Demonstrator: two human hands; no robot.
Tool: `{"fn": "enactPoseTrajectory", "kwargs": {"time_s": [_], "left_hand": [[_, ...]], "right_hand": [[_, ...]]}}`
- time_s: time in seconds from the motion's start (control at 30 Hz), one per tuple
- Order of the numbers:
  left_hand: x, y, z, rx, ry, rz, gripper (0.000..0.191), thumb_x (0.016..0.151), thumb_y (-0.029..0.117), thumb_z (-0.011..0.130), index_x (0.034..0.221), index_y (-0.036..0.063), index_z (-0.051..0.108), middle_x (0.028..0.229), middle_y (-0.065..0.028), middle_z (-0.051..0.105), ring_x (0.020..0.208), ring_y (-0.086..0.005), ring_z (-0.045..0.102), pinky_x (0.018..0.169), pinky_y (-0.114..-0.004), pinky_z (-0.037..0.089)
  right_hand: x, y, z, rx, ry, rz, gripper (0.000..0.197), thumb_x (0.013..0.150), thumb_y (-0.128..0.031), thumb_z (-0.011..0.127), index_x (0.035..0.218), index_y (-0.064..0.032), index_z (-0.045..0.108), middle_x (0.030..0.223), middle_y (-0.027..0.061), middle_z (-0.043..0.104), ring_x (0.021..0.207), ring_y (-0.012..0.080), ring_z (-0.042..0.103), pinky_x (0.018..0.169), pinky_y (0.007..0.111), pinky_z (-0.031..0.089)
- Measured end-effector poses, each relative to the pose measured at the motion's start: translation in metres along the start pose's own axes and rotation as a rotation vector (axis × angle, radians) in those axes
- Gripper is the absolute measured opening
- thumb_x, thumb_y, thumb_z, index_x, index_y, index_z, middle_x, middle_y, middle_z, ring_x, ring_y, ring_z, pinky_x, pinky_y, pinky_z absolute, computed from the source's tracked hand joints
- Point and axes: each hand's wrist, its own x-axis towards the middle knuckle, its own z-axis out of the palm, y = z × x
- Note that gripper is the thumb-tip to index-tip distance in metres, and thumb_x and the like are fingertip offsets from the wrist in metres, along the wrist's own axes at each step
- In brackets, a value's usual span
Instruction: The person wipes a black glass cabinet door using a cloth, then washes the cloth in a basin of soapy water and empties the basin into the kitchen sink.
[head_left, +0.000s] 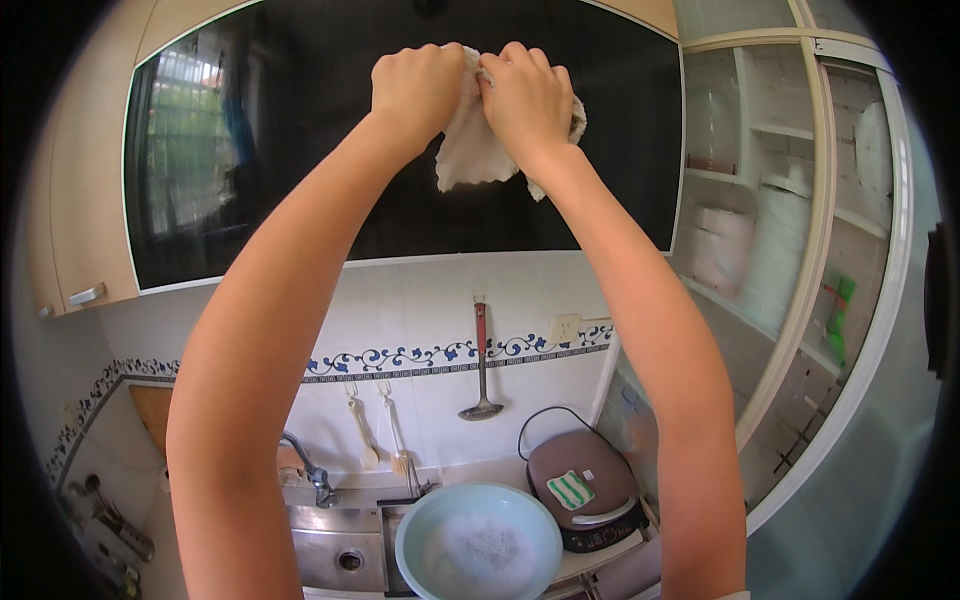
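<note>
Both arms reach up before a glossy black cabinet door (315, 202) with a white edge. My left hand (418, 86) is closed around one side of a whitish cloth (476, 154). Close beside it, my right hand (529, 97) grips the cloth's other side. The cloth hangs in loose folds below both hands, and one end shows past the right hand. Whether it touches the door I cannot tell. Below stands a light blue basin (409, 551) holding sudsy water (480, 547).
Left of the basin is a steel sink (330, 540) with a faucet (322, 487). A brown electric griddle (570, 472) carrying a green-striped sponge (571, 490) sits on the right. A ladle (481, 375) hangs on the tiled wall. Glass-fronted shelves (780, 195) line the right side.
</note>
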Motion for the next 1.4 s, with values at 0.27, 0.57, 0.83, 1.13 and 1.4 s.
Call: {"fn": "enactPoseTrajectory", "kwargs": {"time_s": [0.27,0.57,0.83,1.13,1.4], "left_hand": [[-0.056,0.03,-0.006,-0.032,-0.072,0.106,0.007,0.081,0.015,0.062,0.078,0.0086,0.061,0.07,-0.0076,0.068,0.061,-0.0253,0.068,0.051,-0.034,0.052],[-0.099,0.056,-0.009,-0.086,-0.2,0.166,0.008,0.077,0.012,0.066,0.081,0.0072,0.06,0.075,-0.0074,0.068,0.061,-0.023,0.068,0.05,-0.031,0.05],[-0.131,0.075,-0.005,-0.084,-0.147,0.209,0.008,0.076,0.011,0.065,0.075,0.0099,0.058,0.068,-0.0034,0.065,0.059,-0.0168,0.067,0.045,-0.026,0.047],[-0.135,0.087,-0.004,-0.106,-0.26,0.182,0.008,0.08,0.014,0.063,0.083,0.0079,0.058,0.072,-0.0043,0.065,0.054,-0.0204,0.065,0.044,-0.029,0.046],[-0.1,0.084,0.01,-0.127,-0.028,0.051,0.013,0.086,0.02,0.06,0.077,0.0111,0.058,0.067,-0.0042,0.063,0.051,-0.0244,0.063,0.042,-0.034,0.047]], "right_hand": [[-0.061,-0.004,-0.027,0.065,-0.047,-0.071,0.007,0.081,-0.013,0.062,0.086,-0.0089,0.064,0.085,0.0013,0.058,0.085,0.0204,0.055,0.072,0.036,0.039],[-0.112,-0.012,-0.049,0.065,-0.118,-0.032,0.013,0.08,-0.012,0.062,0.092,-0.0086,0.065,0.086,0.0005,0.058,0.084,0.0199,0.055,0.072,0.036,0.039],[-0.146,-0.012,-0.063,0.086,-0.158,-0.027,0.016,0.08,-0.013,0.063,0.095,-0.009,0.065,0.087,-0.0005,0.058,0.084,0.0186,0.054,0.072,0.035,0.039],[-0.158,0.002,-0.059,0.026,-0.079,-0.139,0.01,0.078,-0.012,0.061,0.087,-0.0094,0.062,0.08,-0.001,0.053,0.077,0.0174,0.052,0.069,0.034,0.038],[-0.125,0.012,-0.043,0.07,-0.025,-0.054,0.014,0.075,-0.009,0.063,0.09,-0.007,0.064,0.087,0.0003,0.058,0.081,0.0198,0.054,0.071,0.034,0.039]]}}
